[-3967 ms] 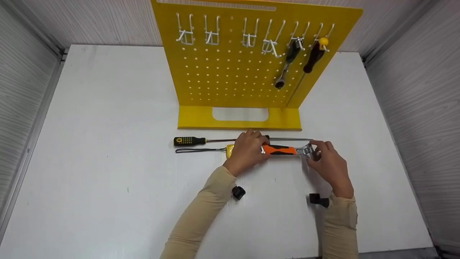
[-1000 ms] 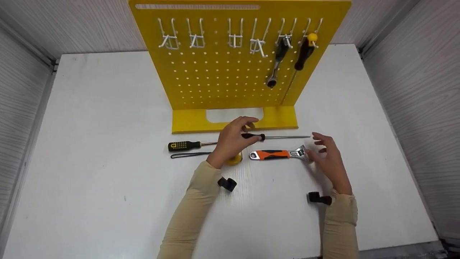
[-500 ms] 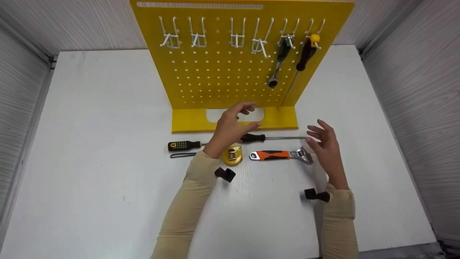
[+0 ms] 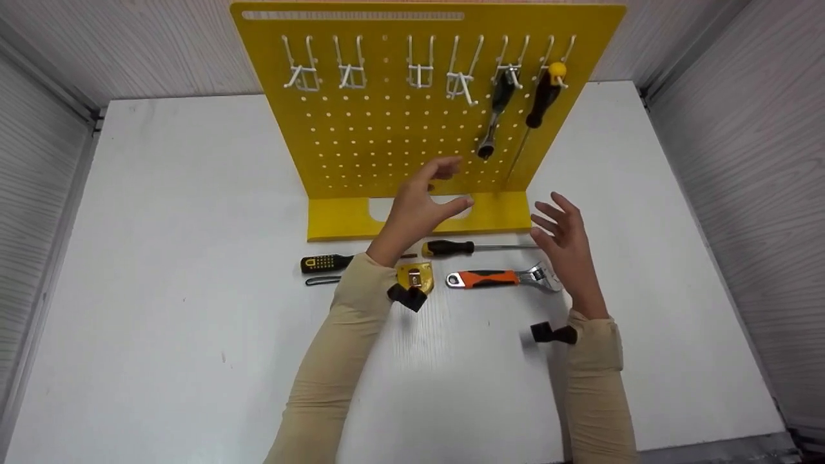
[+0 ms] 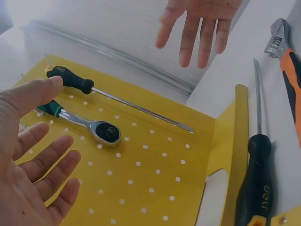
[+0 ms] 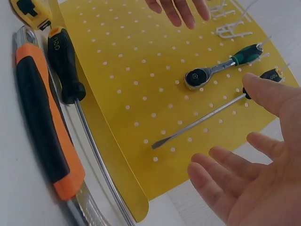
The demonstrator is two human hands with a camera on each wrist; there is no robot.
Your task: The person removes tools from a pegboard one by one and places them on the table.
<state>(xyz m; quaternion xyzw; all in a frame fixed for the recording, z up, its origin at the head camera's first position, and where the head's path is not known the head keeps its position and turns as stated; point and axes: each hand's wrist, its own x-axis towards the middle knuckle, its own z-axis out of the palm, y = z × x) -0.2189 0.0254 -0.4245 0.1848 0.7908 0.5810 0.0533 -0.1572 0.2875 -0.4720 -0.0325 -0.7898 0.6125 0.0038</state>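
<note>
L hand [image 4: 416, 207] & R hand [image 4: 568, 251] empty, fingers loosely spread. Adj. wrench [image 4: 506, 278] prob. hefty, rigid; take mid-handle. Lying deli screwdriver [image 4: 463, 247] prob. lighter; grab blk handle [image 5: 256, 176].

Wht table [image 4: 193, 322] holds yellow pegboard [image 4: 380, 138], 2 screwdrivers [image 4: 450, 248], tape meas. [image 4: 423, 276] & orange/blk adj. wrench [image 4: 493, 278].

Your relaxed left hand [image 5: 40, 165] hovers before the yellow perforated pegboard [image 5: 155, 176], where a dark-handled steel screwdriver [image 5: 77, 81] hangs nearest the side edge, beside a green-handled chrome ratchet [image 5: 77, 120].
</note>
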